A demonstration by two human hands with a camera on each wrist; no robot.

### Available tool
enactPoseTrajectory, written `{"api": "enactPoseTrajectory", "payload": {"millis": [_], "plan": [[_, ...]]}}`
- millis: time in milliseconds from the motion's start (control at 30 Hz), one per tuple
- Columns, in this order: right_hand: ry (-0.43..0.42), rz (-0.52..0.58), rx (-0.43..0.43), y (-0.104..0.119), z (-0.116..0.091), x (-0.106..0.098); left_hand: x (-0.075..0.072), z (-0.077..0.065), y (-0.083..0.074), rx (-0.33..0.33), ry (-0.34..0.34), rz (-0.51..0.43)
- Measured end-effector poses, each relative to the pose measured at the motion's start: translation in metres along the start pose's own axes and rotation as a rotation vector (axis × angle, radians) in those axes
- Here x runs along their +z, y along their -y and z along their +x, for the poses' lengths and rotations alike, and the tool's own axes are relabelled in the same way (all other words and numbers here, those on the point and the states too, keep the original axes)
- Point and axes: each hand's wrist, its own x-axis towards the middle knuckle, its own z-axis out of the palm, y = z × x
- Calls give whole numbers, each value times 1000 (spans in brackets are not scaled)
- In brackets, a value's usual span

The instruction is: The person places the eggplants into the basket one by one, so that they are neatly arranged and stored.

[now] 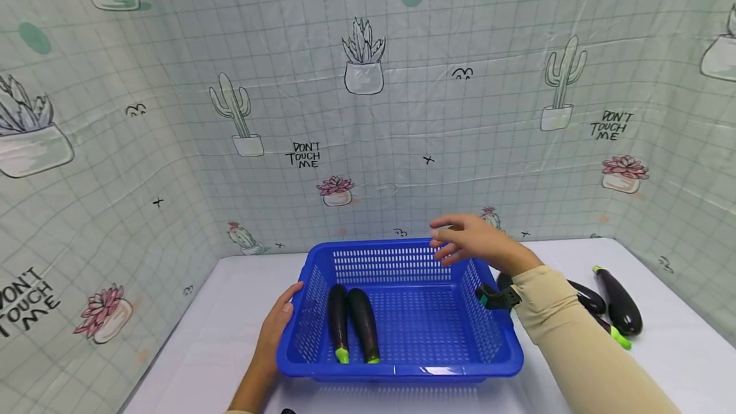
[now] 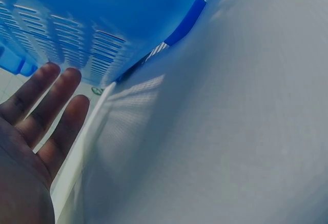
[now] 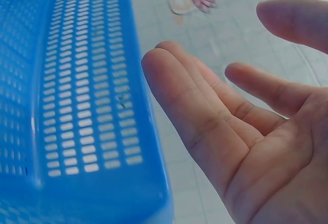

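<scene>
A blue perforated plastic basket [image 1: 402,370] stands on the white tabletop. Inside, toward its left wall, two dark eggplants lie side by side, the left eggplant [image 1: 337,318] and the right eggplant [image 1: 362,321], with green stem ends toward me. My left hand [image 1: 271,331] is at the basket's left side, its fingertips at the rim; in the left wrist view its fingers [image 2: 56,98] are extended by the slotted wall. Over the back right corner hovers my right hand [image 1: 474,238], holding nothing. Its fingers [image 3: 189,96] are loosely extended beside the rim in the right wrist view.
Several more eggplants lie right of the basket, partly behind my right forearm; one eggplant [image 1: 620,302] is farthest right. A dark band [image 1: 497,297] sits at my right wrist. Behind the table hangs a checked cloth [image 1: 397,133] printed with cacti.
</scene>
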Motion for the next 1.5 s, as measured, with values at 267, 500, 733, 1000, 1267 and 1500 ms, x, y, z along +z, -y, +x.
{"api": "enactPoseTrajectory", "payload": {"millis": [267, 500, 733, 1000, 1267, 1500], "plan": [[-77, -4, -50, -12, -25, -24, 0, -1, -1, -22, 12, -10], [-173, 13, -100, -22, -50, -33, 1, -2, -3, -29, 10, -5], [-274, 13, -93, -39, -71, -35, 1, -2, -3, -29, 2, 8], [-339, 68, -117, -54, -85, -39, 1, -2, -1, -21, -1, 10], [-384, 48, -89, -64, -91, -40, 3, -2, 0, -24, -5, 16], [-441, -99, -26, -73, -89, -41, 1, -1, -2, -20, -1, 24]]}}
